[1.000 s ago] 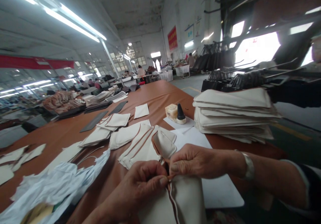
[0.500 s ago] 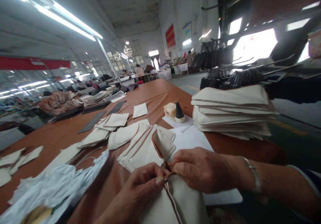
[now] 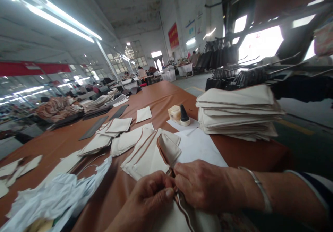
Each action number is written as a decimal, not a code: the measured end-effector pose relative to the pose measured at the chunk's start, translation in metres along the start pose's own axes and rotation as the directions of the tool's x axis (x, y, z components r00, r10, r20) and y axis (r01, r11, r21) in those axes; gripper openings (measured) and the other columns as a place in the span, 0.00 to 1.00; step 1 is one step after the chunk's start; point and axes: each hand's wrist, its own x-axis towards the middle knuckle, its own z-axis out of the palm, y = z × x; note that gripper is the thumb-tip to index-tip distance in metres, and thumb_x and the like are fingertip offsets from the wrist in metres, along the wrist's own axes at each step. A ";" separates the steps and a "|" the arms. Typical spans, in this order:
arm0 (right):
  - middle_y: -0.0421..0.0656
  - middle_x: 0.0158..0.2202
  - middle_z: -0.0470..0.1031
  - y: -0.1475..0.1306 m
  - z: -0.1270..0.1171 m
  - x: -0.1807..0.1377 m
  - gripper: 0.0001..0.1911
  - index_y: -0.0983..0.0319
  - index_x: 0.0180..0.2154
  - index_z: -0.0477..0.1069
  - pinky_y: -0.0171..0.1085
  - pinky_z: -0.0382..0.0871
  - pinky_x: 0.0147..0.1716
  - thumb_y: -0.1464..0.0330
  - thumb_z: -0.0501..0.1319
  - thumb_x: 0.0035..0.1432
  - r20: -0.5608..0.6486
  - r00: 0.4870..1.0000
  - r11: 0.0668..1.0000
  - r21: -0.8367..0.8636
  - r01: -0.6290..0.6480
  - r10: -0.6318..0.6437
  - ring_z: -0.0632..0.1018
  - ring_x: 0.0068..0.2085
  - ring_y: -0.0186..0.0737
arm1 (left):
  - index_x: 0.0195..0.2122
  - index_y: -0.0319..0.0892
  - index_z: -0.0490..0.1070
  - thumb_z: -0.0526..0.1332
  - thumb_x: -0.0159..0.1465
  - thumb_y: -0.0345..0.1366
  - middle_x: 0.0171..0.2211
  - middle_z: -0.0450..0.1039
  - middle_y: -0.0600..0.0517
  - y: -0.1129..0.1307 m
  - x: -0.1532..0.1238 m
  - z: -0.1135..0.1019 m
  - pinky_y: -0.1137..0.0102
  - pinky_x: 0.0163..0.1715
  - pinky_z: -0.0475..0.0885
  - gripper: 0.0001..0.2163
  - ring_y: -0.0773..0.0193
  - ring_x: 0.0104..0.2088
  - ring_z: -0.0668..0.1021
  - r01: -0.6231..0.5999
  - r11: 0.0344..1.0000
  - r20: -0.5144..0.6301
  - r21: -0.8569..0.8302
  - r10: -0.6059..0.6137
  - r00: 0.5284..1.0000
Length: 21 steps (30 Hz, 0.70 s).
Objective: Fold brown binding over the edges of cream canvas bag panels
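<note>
My left hand [image 3: 148,199] and my right hand [image 3: 205,187] meet at the near edge of the brown table [image 3: 161,98]. Both pinch the brown-piped edge of a cream fabric piece [image 3: 169,148] that folds up between them and runs down toward me. My fingers are pressed together on the piping. A thin bangle circles my right wrist. A flat cream piece with brown stripes [image 3: 143,155] lies just beyond my hands, partly under the held piece.
A tall stack of cream pieces [image 3: 236,114] sits at the right edge. White paper sheets [image 3: 197,147] lie under my right hand. A small glue pot with a black cone [image 3: 179,116], scattered cream pieces [image 3: 114,133], crumpled white paper [image 3: 54,194] and dark strips [image 3: 93,128] cover the table. People work far behind.
Both hands have slid slightly toward me along the piped edge, still pinching it. The view has drifted a little, shifting everything left.
</note>
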 end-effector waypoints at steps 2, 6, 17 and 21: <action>0.45 0.27 0.64 0.003 -0.003 0.000 0.11 0.66 0.25 0.65 0.38 0.55 0.25 0.81 0.53 0.58 -0.026 0.999 1.000 0.014 -0.021 0.021 0.66 0.30 0.39 | 0.31 0.38 0.67 0.70 0.58 0.46 0.26 0.67 0.55 0.001 0.001 -0.004 0.78 0.25 0.58 0.18 0.73 0.25 0.66 0.014 0.998 0.010 0.062 -0.014 1.000; 0.48 0.30 0.67 0.003 -0.010 -0.003 0.07 0.67 0.32 0.65 0.35 0.62 0.27 0.80 0.51 0.54 -0.074 0.963 0.903 0.373 -0.213 0.258 0.69 0.35 0.40 | 0.33 0.37 0.68 0.69 0.60 0.47 0.31 0.70 0.51 0.009 0.002 -0.008 0.77 0.26 0.60 0.17 0.71 0.28 0.68 -0.014 0.979 0.065 0.204 0.001 0.998; 0.41 0.31 0.67 0.018 -0.014 0.002 0.18 0.67 0.33 0.66 0.30 0.63 0.32 0.60 0.51 0.69 0.513 0.752 0.015 0.822 -0.569 0.414 0.66 0.31 0.31 | 0.33 0.36 0.71 0.63 0.65 0.44 0.31 0.70 0.52 0.032 -0.004 0.001 0.76 0.29 0.62 0.14 0.69 0.31 0.67 -0.124 0.842 0.121 0.525 0.070 0.990; 0.38 0.28 0.65 0.025 -0.004 -0.002 0.14 0.69 0.30 0.70 0.27 0.60 0.30 0.65 0.59 0.63 0.528 0.793 -0.013 0.835 -0.550 0.305 0.64 0.30 0.28 | 0.32 0.36 0.70 0.62 0.66 0.45 0.29 0.67 0.54 0.037 -0.004 0.002 0.76 0.27 0.61 0.15 0.69 0.30 0.65 -0.132 0.792 0.122 0.596 0.073 0.990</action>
